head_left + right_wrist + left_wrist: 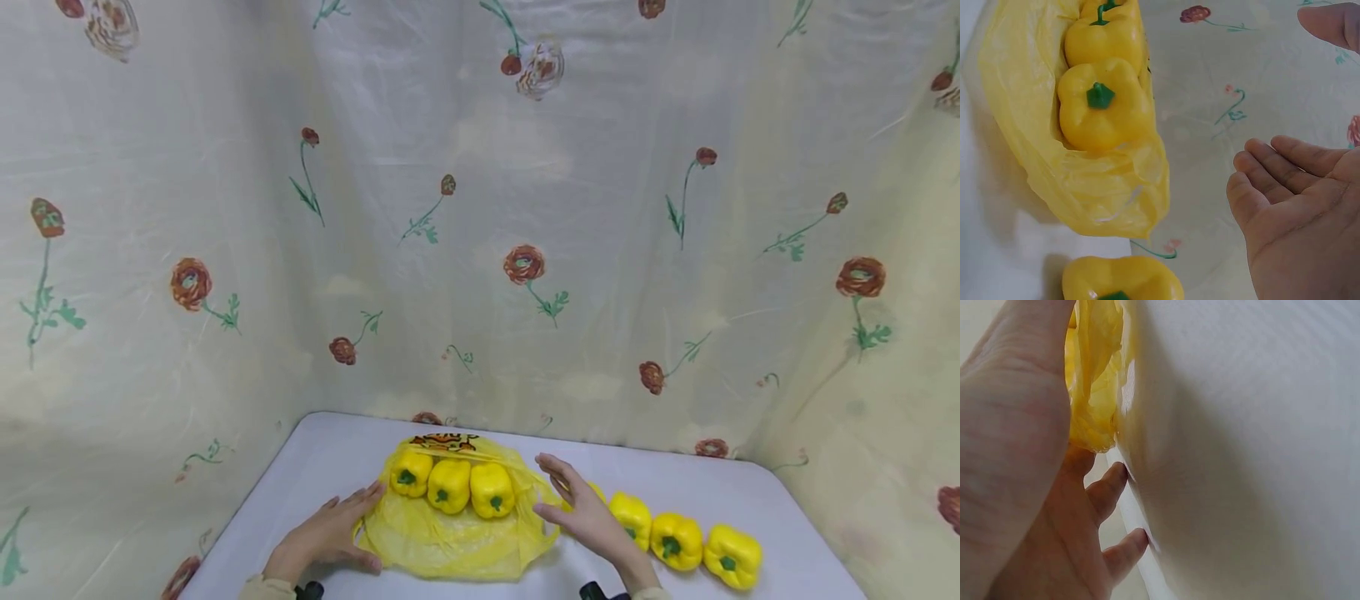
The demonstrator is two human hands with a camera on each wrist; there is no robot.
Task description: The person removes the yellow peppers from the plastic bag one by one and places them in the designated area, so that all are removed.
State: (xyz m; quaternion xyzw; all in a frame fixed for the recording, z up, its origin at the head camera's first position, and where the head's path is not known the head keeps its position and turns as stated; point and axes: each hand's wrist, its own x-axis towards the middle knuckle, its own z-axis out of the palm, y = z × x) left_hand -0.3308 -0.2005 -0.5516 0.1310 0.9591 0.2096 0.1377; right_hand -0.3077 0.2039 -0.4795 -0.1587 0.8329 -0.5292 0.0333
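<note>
A thin yellow plastic bag (450,554) lies slack on a white counter (787,558), three yellow peppers (449,483) nestled side by side in its folds, their stems toward the person. Its film rises behind them, and the spread near side probably keeps them uncovered and within reach. Four loose peppers (677,542) run in a slanting row to the right of the bag, the nearest partly hidden; the line likely keeps each one easy to pick up singly.

The left hand (330,532) frames the bag's left edge, empty, its fingers stretched and splayed and the thumb well apart; whether the fingertips press the film is hard to tell. At the bag's right, the right hand (583,510) hangs between it and the loose row, also empty, palm turned toward the bag, thumb wide of nearly straight fingers.
</note>
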